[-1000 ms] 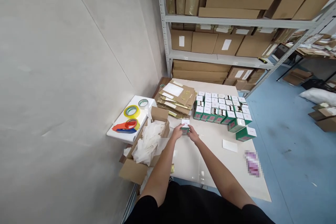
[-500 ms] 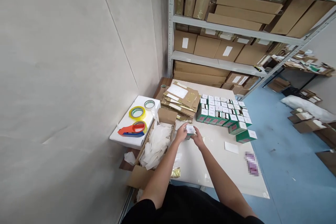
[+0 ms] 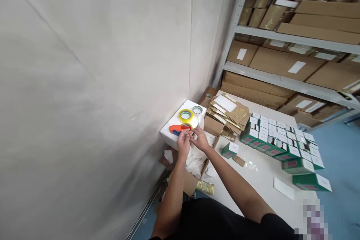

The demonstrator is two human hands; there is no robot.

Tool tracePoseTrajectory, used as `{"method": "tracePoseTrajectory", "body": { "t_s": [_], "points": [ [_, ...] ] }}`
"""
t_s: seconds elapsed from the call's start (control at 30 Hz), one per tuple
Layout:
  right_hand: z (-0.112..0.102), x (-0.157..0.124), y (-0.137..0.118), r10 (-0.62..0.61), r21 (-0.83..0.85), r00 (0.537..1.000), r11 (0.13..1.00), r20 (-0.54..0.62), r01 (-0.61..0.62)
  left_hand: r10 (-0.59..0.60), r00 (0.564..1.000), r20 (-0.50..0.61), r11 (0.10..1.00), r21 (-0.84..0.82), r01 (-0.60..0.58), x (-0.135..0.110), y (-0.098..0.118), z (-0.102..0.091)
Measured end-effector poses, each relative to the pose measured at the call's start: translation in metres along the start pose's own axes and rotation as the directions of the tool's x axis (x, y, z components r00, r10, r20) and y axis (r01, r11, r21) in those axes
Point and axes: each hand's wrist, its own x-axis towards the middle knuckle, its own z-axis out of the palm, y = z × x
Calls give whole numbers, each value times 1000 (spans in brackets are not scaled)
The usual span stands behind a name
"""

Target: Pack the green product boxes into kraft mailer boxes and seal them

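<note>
Both of my hands are raised together over the open cardboard box (image 3: 209, 126) of white wrapping sheets. My left hand (image 3: 183, 144) and my right hand (image 3: 200, 138) pinch at something small between their fingertips, too small to make out. They hover just in front of the orange tape dispenser (image 3: 179, 129) on the white foam block (image 3: 180, 122). A single green box with a white label (image 3: 230, 150) stands alone on the white table (image 3: 253, 180), to the right of my hands.
Two tape rolls (image 3: 186, 114) lie on the foam block. A stack of flat brown cartons (image 3: 228, 110) sits behind the box. Several green boxes (image 3: 281, 142) stand in rows to the right. Metal shelves (image 3: 292, 39) hold brown cartons. A wall is on the left.
The green box that both hands held now stands on the table. My hands have moved left, over the box of sheets, toward the tape dispenser. The view has swung left.
</note>
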Motion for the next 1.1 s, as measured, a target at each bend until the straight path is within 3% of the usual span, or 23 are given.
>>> {"method": "tracePoseTrajectory", "body": {
  "t_s": [0.1, 0.2, 0.27, 0.37, 0.57, 0.67, 0.77, 0.9, 1.1],
  "points": [
    [34, 29, -24, -39, -36, 988, 998, 146, 45, 71, 983, -170, 997, 42, -65, -3, 15, -36],
    [54, 47, -37, 77, -178, 971, 983, 227, -36, 112, 949, -294, 994, 44, -104, -7, 26, -60],
    [56, 54, -44, 168, -266, 959, 958, 229, -104, 111, 931, -348, 994, 25, -109, -10, 31, -70],
    [45, 58, -53, 190, -351, 952, 931, 241, -97, 89, 906, -413, 994, -18, -106, -14, 37, -78],
    [-12, 36, -60, 14, -411, 995, 911, 99, 28, 43, 853, -520, 995, -52, -83, -13, 44, -70],
    [-48, 9, -51, -91, -445, 996, 892, -1, 81, 42, 853, -520, 997, -35, -71, -10, 42, -48],
    [-85, -27, -33, -125, -491, 984, 870, -127, 47, 70, 867, -493, 996, -15, -89, -9, 39, -12],
    [-133, -88, 0, -62, -519, 957, 849, -284, -99, 100, 892, -440, 991, -33, -128, -13, 34, 52],
    [-205, -205, 49, 135, -510, 883, 773, -449, -377, -38, 980, -195, 994, -112, 16, -46, 18, 160]
  ]
}}
